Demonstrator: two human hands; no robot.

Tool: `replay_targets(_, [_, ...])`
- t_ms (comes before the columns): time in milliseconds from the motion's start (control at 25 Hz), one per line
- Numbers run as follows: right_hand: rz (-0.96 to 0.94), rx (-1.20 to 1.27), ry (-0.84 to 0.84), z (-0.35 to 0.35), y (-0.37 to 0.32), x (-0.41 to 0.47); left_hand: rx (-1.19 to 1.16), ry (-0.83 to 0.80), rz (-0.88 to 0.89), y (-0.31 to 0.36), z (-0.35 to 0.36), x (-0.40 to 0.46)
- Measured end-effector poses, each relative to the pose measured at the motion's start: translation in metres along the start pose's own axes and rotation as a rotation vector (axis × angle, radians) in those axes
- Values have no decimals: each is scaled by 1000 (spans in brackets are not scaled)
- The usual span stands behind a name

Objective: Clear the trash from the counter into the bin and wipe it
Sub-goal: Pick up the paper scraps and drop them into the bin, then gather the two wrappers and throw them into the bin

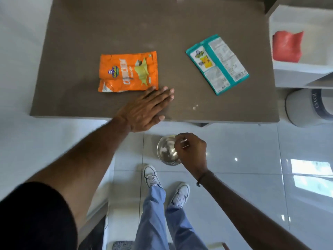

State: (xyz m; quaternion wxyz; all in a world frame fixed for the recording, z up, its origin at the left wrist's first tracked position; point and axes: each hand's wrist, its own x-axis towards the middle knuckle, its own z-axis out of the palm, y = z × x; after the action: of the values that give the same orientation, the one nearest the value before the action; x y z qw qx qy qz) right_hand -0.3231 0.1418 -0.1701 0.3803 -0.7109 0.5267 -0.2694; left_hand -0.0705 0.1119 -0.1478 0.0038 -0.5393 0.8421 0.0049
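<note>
Nearest, the right hand (191, 150) hangs over a steel bin (167, 150) on the floor, grip loosely curled; contents unclear. The left hand (146, 109) lies flat, open, empty on the desk (72, 87), touching the orange chip packet (128, 71). Farther right lies a teal wrapper (217, 63).

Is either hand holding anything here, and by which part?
Left hand lies flat on the counter, holding nothing. Right hand is closed above the steel bin; contents cannot be told.

Glossy white tiled floor (252, 177) with window reflections, white shelving (306, 69) at right
</note>
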Motion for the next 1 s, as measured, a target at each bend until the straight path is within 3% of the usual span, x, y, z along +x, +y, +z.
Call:
replay_targets(200, [-240,-59,43,-6,-95,120,-18,51,35,2,-6,-2])
replay_targets(440, [-235,-529,-389,39,-148,228,-44,113,34,1,1,-3])
replay_targets(600, [-338,-770,-479,63,-156,253,-189,160,-63,-3,-1,-6])
replay_targets(680, [-311,-800,-475,64,-160,261,-254,302,-257,-3,-4,-9])
replay_targets(760, [-183,-734,-487,55,-159,268,-272,407,-621,-5,-11,-8])
replay_targets(840, [-10,-532,-488,42,-154,274,-297,392,-987,-10,-18,2])
replay_targets(1000, [309,-104,-385,5,-142,278,-550,429,-1315,-31,-37,44])
